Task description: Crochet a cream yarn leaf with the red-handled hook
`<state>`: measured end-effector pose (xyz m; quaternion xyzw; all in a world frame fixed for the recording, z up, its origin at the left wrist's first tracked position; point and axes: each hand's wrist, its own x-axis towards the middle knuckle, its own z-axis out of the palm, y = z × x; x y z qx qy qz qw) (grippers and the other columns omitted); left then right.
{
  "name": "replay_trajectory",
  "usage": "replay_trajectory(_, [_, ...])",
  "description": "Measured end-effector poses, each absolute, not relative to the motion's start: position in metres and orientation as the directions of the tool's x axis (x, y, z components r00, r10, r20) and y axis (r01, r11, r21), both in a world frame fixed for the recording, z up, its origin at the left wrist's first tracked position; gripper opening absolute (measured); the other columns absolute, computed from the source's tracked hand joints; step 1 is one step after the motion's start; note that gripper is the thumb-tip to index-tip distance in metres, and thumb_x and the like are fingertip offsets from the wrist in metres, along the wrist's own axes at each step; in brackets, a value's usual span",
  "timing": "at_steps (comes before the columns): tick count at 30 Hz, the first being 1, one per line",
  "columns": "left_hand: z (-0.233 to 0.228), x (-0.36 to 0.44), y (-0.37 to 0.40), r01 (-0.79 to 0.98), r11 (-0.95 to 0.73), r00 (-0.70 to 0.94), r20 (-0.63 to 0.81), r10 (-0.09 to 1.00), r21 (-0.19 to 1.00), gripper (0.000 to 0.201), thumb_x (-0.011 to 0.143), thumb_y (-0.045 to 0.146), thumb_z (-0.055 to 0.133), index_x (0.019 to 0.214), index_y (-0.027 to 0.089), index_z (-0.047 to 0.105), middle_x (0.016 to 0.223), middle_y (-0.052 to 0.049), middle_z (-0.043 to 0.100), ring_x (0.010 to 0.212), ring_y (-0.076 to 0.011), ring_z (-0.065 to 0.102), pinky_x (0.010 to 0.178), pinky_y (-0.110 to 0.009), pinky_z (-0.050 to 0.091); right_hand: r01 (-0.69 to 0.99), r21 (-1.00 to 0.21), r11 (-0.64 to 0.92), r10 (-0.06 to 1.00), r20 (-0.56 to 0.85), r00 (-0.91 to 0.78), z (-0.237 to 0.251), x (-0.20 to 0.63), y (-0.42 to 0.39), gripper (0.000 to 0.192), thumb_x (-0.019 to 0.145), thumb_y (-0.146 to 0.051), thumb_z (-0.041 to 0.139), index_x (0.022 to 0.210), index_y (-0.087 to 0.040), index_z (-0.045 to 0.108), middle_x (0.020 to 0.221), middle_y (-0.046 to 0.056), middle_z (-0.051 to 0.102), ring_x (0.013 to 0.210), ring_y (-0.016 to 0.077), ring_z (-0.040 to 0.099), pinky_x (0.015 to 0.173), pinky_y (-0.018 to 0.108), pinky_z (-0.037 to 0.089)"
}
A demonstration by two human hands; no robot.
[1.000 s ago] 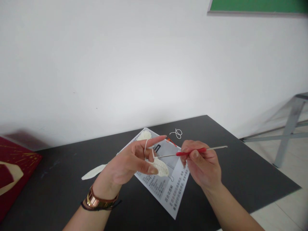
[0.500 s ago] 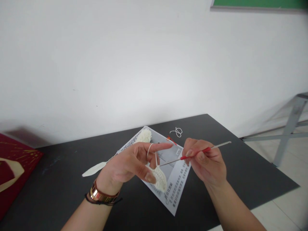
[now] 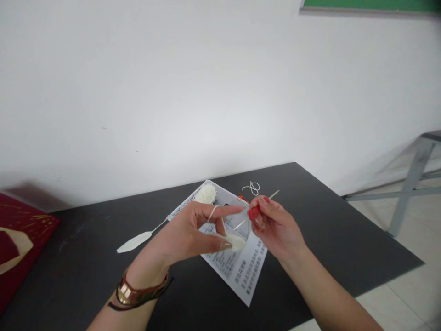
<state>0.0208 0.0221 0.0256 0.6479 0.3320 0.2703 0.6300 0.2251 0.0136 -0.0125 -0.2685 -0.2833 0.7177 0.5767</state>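
Observation:
Between thumb and fingers, my left hand pinches a small cream crochet piece, and a strand of yarn loops over its outstretched index finger. My right hand grips a crochet hook by its red handle. One thin metal end points down-left to the crochet piece; the other sticks out up-right behind the fingers. Whether the hook's tip sits inside a stitch I cannot tell. Behind my left hand, a ball of cream yarn rests on a printed sheet.
A finished-looking cream leaf-shaped piece with a yarn tail lies left on the black table. A curl of white cord and a small orange-red item lie behind my hands. A dark red bag stands at the left.
My right hand has moved left, nearer my left hand, and the hook has turned steeper. The crochet piece has tilted and now shows flatter between my left fingers.

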Motion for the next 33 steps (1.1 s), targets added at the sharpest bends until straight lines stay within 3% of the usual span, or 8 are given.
replay_trajectory(3, [0.026, 0.027, 0.02, 0.168, -0.077, 0.512, -0.02, 0.859, 0.983, 0.053, 0.07, 0.017, 0.075, 0.12, 0.03, 0.065, 0.068, 0.005, 0.053, 0.066, -0.0113, 0.046, 0.067, -0.027, 0.038, -0.703, -0.654, -0.28, 0.96, -0.19, -0.205, -0.017, 0.218, 0.016, 0.019, 0.069, -0.029, 0.08, 0.073, -0.012, 0.072, 0.049, -0.003, 0.059, 0.039, 0.0037, 0.049, 0.038, 0.011, 0.046])
replay_trajectory(8, [0.018, 0.035, 0.025, 0.138, -0.03, 0.511, -0.045, 0.859, 0.99, 0.058, 0.068, 0.011, 0.074, 0.122, 0.029, 0.064, 0.069, 0.005, 0.052, 0.067, -0.0113, 0.046, 0.067, -0.027, 0.037, -0.686, -0.684, -0.247, 0.969, -0.191, -0.158, -0.021, 0.211, 0.014, 0.018, 0.074, -0.03, 0.077, 0.074, -0.012, 0.072, 0.053, -0.002, 0.062, 0.042, 0.0038, 0.05, 0.042, 0.013, 0.047])
replay_trajectory(12, [0.013, 0.037, 0.031, 0.069, 0.082, 0.523, -0.106, 0.846, 0.994, 0.061, 0.067, 0.011, 0.074, 0.124, 0.029, 0.063, 0.068, 0.006, 0.051, 0.062, -0.0089, 0.045, 0.061, -0.025, 0.035, -0.638, -0.767, -0.067, 0.998, -0.052, -0.043, -0.026, 0.205, 0.008, 0.015, 0.078, -0.032, 0.073, 0.078, -0.017, 0.072, 0.06, -0.002, 0.065, 0.05, 0.0052, 0.052, 0.047, 0.014, 0.044])
replay_trajectory(15, [0.012, 0.038, 0.033, 0.028, 0.119, 0.526, -0.116, 0.842, 0.993, 0.063, 0.067, 0.012, 0.076, 0.125, 0.029, 0.061, 0.065, 0.007, 0.051, 0.059, -0.0078, 0.043, 0.059, -0.024, 0.033, -0.571, -0.816, 0.092, 0.996, 0.087, 0.037, -0.031, 0.2, 0.008, 0.015, 0.081, -0.035, 0.07, 0.079, -0.02, 0.072, 0.071, -0.001, 0.069, 0.062, 0.0072, 0.057, 0.062, 0.018, 0.047])
replay_trajectory(18, [0.013, 0.037, 0.033, 0.029, 0.089, 0.495, -0.091, 0.864, 0.996, 0.064, 0.067, 0.012, 0.075, 0.127, 0.029, 0.06, 0.066, 0.007, 0.05, 0.059, -0.0083, 0.044, 0.06, -0.024, 0.034, -0.565, -0.817, 0.117, 0.992, 0.122, 0.029, -0.035, 0.197, 0.012, 0.015, 0.083, -0.036, 0.068, 0.079, -0.022, 0.072, 0.079, -0.002, 0.07, 0.072, 0.0088, 0.061, 0.072, 0.02, 0.049])
replay_trajectory(25, [0.02, 0.026, 0.035, -0.032, 0.06, 0.447, -0.04, 0.894, 0.998, 0.065, 0.069, 0.011, 0.072, 0.131, 0.025, 0.056, 0.065, 0.006, 0.054, 0.061, -0.0104, 0.049, 0.064, -0.027, 0.039, -0.473, -0.881, 0.017, 0.99, 0.081, -0.115, -0.025, 0.185, 0.029, 0.022, 0.083, -0.044, 0.064, 0.087, -0.023, 0.069, 0.077, 0.0, 0.069, 0.061, 0.0123, 0.059, 0.047, 0.023, 0.05])
replay_trajectory(29, [0.024, 0.021, 0.038, -0.101, 0.07, 0.402, -0.024, 0.915, 0.992, 0.069, 0.068, 0.01, 0.073, 0.133, 0.023, 0.053, 0.063, 0.006, 0.055, 0.059, -0.0102, 0.05, 0.061, -0.026, 0.039, -0.465, -0.883, 0.057, 0.982, 0.134, -0.135, -0.013, 0.177, 0.041, 0.021, 0.082, -0.04, 0.066, 0.08, -0.019, 0.067, 0.063, -0.003, 0.064, 0.04, 0.005, 0.041, 0.035, 0.017, 0.034])
replay_trajectory(33, [0.023, 0.021, 0.041, -0.206, 0.105, 0.379, -0.019, 0.925, 0.973, 0.074, 0.067, 0.009, 0.074, 0.135, 0.019, 0.05, 0.064, 0.006, 0.057, 0.058, -0.0091, 0.05, 0.062, -0.025, 0.039, -0.462, -0.871, 0.167, 0.975, 0.215, -0.053, -0.011, 0.171, 0.047, 0.015, 0.082, -0.034, 0.069, 0.081, -0.019, 0.066, 0.062, -0.003, 0.065, 0.04, 0.0033, 0.036, 0.037, 0.016, 0.025])
